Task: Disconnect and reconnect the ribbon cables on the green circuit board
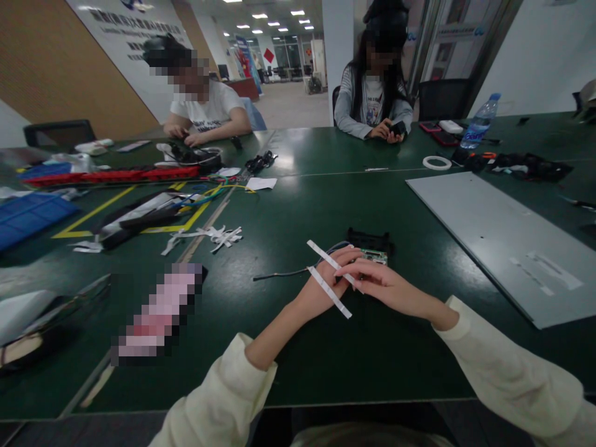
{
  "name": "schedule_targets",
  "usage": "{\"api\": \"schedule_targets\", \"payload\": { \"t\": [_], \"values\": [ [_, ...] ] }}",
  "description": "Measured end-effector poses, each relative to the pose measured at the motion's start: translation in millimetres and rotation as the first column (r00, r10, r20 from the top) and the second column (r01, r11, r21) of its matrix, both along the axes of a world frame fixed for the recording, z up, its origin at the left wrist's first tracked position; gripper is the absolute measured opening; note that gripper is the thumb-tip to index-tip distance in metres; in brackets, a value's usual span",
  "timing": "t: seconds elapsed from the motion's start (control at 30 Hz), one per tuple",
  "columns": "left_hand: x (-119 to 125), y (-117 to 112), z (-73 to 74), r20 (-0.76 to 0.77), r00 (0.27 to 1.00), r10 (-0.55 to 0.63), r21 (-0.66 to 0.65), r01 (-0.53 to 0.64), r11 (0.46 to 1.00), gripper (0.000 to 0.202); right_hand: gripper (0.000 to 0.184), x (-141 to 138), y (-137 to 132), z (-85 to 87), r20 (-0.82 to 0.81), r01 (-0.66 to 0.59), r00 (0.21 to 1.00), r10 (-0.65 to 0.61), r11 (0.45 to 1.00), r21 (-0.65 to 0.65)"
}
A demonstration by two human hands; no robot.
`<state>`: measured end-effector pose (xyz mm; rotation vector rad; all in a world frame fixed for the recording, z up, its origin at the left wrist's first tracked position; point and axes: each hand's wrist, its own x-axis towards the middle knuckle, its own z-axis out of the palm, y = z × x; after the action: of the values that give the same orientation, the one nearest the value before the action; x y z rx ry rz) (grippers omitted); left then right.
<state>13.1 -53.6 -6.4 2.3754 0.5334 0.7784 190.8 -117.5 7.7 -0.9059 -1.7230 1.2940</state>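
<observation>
My left hand (321,292) lies low over the table, back up, its fingers stretched toward a small circuit board (375,255) with a black plastic holder (370,239) behind it. Two narrow white tape strips cross the back of this hand: a nearer strip (329,293) and a farther strip (321,251). My right hand (386,285) reaches over from the right, thumb and fingers closed on the near end of the farther strip. A thin dark cable (284,274) runs out to the left from behind my left hand. The right hand partly hides the left fingertips.
A phone-shaped pixelated item (161,313) and scraps of white tape (216,237) lie to the left. On the right rests a large grey panel (503,242), with a tape roll (436,162) and water bottle (482,121) beyond. Two people sit across the table.
</observation>
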Motion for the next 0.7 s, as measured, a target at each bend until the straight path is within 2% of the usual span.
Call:
{"api": "schedule_targets", "payload": {
  "t": [0.13,0.23,0.37,0.5,0.7],
  "values": [
    [-1.3,0.9,-2.7,-0.02,0.998,-0.052,-0.034,0.051,0.998,0.049,0.033,-0.3,-0.3,-6.4,-0.058,-0.085,0.995,0.081,0.993,-0.083],
    [-2.1,2.2,-6.7,-0.016,0.995,-0.098,0.0,0.098,0.995,0.052,0.039,-0.8,-0.4,-8.5,-0.125,-0.128,0.985,0.116,0.988,-0.09],
    [-2.5,1.9,-9.5,-0.032,0.992,-0.12,0.062,0.121,0.991,0.053,0.049,-1.3,0.1,-8.0,-0.121,-0.104,0.988,0.092,0.989,-0.101],
    [-2.2,-0.2,-7.6,-0.066,0.99,-0.127,0.092,0.133,0.987,0.054,0.043,-2.9,1.0,-7.7,-0.094,-0.097,0.992,0.085,0.987,-0.128],
    [-3.0,-2.0,-4.5,-0.115,0.987,-0.115,0.142,0.13,0.981,0.049,0.038,-7.3,1.5,-8.0,-0.138,-0.024,0.99,0.005,0.99,-0.137]
  ]
}}
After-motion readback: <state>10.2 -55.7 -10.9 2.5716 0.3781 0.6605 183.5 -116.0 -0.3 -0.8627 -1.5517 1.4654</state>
